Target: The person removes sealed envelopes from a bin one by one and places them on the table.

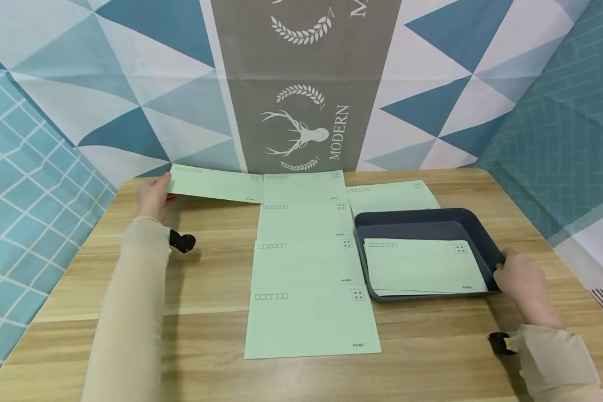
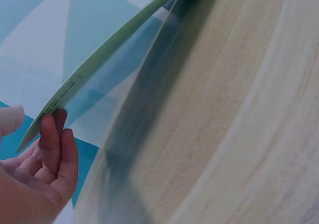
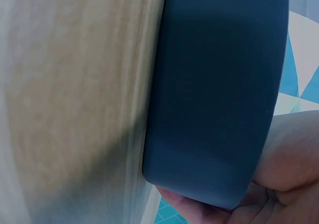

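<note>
One envelope [image 1: 213, 183], pinched at its left end by the nearer left hand [image 1: 153, 196], stretches rightward from it, long axis sideways, raised over the bench's [image 1: 211, 290] far edge. Rightward lies a column of envelopes [image 1: 309, 324], then the tray [image 1: 412, 229], gripped by the right hand [image 1: 523, 282].

The grey backdrop strip [image 1: 306, 64] reads "MODERN" beside a deer-head emblem [image 1: 305, 134], a cut-off "M" above; print on the green envelopes [image 1: 309, 324] is too small to read.
</note>
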Available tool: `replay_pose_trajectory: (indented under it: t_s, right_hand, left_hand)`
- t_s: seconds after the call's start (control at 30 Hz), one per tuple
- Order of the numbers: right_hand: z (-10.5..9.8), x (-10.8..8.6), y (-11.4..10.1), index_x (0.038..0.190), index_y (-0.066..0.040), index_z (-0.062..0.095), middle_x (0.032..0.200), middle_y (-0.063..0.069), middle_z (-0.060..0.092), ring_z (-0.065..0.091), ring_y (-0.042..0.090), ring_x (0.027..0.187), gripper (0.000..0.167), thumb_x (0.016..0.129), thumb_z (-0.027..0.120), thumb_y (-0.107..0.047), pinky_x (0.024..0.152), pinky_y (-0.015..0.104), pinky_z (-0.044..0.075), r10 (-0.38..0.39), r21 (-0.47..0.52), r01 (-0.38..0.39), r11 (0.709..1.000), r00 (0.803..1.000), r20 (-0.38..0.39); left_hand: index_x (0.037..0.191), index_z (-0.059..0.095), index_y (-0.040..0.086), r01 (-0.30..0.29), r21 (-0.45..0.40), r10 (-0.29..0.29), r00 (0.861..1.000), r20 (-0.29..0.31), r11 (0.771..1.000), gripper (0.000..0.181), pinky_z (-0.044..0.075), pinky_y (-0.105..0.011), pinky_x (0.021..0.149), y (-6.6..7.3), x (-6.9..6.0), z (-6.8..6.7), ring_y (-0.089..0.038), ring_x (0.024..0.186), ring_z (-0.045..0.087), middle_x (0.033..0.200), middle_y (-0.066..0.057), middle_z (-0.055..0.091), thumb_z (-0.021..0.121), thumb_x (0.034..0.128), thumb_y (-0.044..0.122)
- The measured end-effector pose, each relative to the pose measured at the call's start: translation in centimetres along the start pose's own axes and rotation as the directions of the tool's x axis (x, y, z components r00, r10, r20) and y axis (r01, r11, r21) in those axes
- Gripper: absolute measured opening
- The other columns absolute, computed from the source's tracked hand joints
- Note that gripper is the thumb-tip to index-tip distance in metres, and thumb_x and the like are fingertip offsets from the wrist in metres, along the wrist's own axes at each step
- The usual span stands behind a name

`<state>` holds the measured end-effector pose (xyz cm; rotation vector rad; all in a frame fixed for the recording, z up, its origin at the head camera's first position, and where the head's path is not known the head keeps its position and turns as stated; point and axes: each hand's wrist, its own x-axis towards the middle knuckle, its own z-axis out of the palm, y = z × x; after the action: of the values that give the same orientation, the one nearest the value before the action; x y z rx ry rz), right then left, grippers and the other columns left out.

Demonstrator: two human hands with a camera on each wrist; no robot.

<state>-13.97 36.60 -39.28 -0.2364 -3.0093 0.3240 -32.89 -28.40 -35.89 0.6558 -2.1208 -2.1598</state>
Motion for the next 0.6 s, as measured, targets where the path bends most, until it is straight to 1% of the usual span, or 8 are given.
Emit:
replay_pose_trajectory:
  t_s: [0.1, 0.17, 0.27, 0.33, 0.4, 0.47, 0.53, 0.6]
  right_hand:
    - [0.0, 0.0, 0.0, 0.098, 0.025, 0.046, 0.082, 0.041, 0.052, 0.049, 0.054, 0.067, 0.031, 0.077, 0.048, 0.002, 0.058, 0.055, 0.040, 0.005, -0.007, -0.005, 1.000, 1.000, 0.000]
    - [0.0, 0.0, -0.1, 0.098, 0.025, 0.046, 0.082, 0.041, 0.052, 0.049, 0.053, 0.067, 0.031, 0.077, 0.048, 0.002, 0.057, 0.054, 0.040, 0.010, -0.008, -0.010, 1.000, 1.000, 0.003]
    - [0.0, 0.0, -0.1, 0.098, 0.025, 0.046, 0.083, 0.041, 0.052, 0.049, 0.053, 0.067, 0.032, 0.077, 0.048, 0.001, 0.057, 0.054, 0.040, 0.016, -0.011, -0.016, 1.000, 1.000, 0.002]
    - [0.0, 0.0, -0.1, 0.098, 0.024, 0.046, 0.084, 0.041, 0.052, 0.049, 0.054, 0.068, 0.032, 0.077, 0.048, 0.001, 0.057, 0.054, 0.040, 0.019, -0.010, -0.019, 1.000, 1.000, 0.002]
    - [0.0, 0.0, -0.1, 0.099, 0.024, 0.046, 0.084, 0.041, 0.052, 0.049, 0.055, 0.068, 0.032, 0.077, 0.048, 0.000, 0.056, 0.054, 0.039, 0.020, -0.010, -0.020, 1.000, 1.000, 0.001]
    - [0.0, 0.0, -0.1, 0.099, 0.023, 0.046, 0.084, 0.041, 0.052, 0.049, 0.055, 0.069, 0.032, 0.076, 0.048, 0.000, 0.056, 0.054, 0.039, 0.021, -0.008, -0.021, 1.000, 1.000, 0.004]
    - [-0.1, 0.0, -0.1, 0.098, 0.023, 0.046, 0.084, 0.041, 0.052, 0.049, 0.055, 0.069, 0.032, 0.076, 0.048, 0.001, 0.056, 0.054, 0.039, 0.021, -0.008, -0.021, 1.000, 1.000, 0.007]
    - [-0.1, 0.1, 0.0, 0.098, 0.023, 0.046, 0.084, 0.041, 0.053, 0.049, 0.055, 0.069, 0.032, 0.076, 0.048, 0.001, 0.056, 0.054, 0.039, 0.022, -0.010, -0.022, 1.000, 1.000, 0.009]
  left_hand:
    - [0.142, 0.027, 0.005, -0.011, -0.055, 0.011, 1.000, -0.013, 0.998, 0.054, 0.049, -0.016, 0.070, -0.3, 0.0, 0.2, -0.003, 0.068, 0.055, 0.124, -0.002, 0.043, 0.047, 0.0923, 0.015]
    - [0.143, 0.025, 0.006, -0.012, -0.051, 0.011, 1.000, -0.012, 0.999, 0.056, 0.048, -0.015, 0.069, -0.5, 0.1, 0.4, -0.003, 0.071, 0.055, 0.137, -0.008, 0.036, 0.043, 0.0904, 0.006]
    - [0.144, 0.021, 0.006, -0.022, 0.038, 0.022, 1.000, -0.008, 0.999, 0.060, 0.046, -0.018, 0.076, -1.0, 0.2, 0.7, -0.005, 0.083, 0.053, 0.144, -0.014, 0.027, 0.041, 0.0876, -0.002]
    - [0.145, 0.019, 0.007, -0.022, 0.129, 0.022, 1.000, -0.001, 0.991, 0.062, 0.044, -0.020, 0.084, -1.5, 0.4, 0.7, -0.008, 0.094, 0.050, 0.146, -0.014, 0.025, 0.044, 0.0879, -0.002]
    - [0.145, 0.019, 0.007, -0.029, 0.249, 0.029, 1.000, 0.005, 0.968, 0.064, 0.043, -0.021, 0.086, -2.0, 0.5, 0.6, -0.010, 0.102, 0.047, 0.147, -0.014, 0.023, 0.049, 0.0882, 0.001]
    - [0.145, 0.017, 0.007, -0.041, 0.360, 0.035, 0.999, 0.023, 0.932, 0.067, 0.045, -0.022, 0.075, -2.4, 0.7, 0.4, -0.014, 0.096, 0.047, 0.148, -0.014, 0.020, 0.053, 0.0884, 0.007]
    - [0.145, 0.015, 0.006, -0.067, 0.460, 0.048, 0.997, 0.053, 0.885, 0.071, 0.043, -0.025, 0.061, -2.9, 0.9, 0.1, -0.018, 0.096, 0.044, 0.149, -0.016, 0.017, 0.056, 0.0873, 0.010]
    - [0.145, 0.015, 0.003, -0.101, 0.536, 0.066, 0.994, 0.083, 0.838, 0.073, 0.038, -0.030, 0.055, -3.2, 1.1, 0.0, -0.024, 0.096, 0.041, 0.148, -0.020, 0.017, 0.058, 0.0860, 0.011]
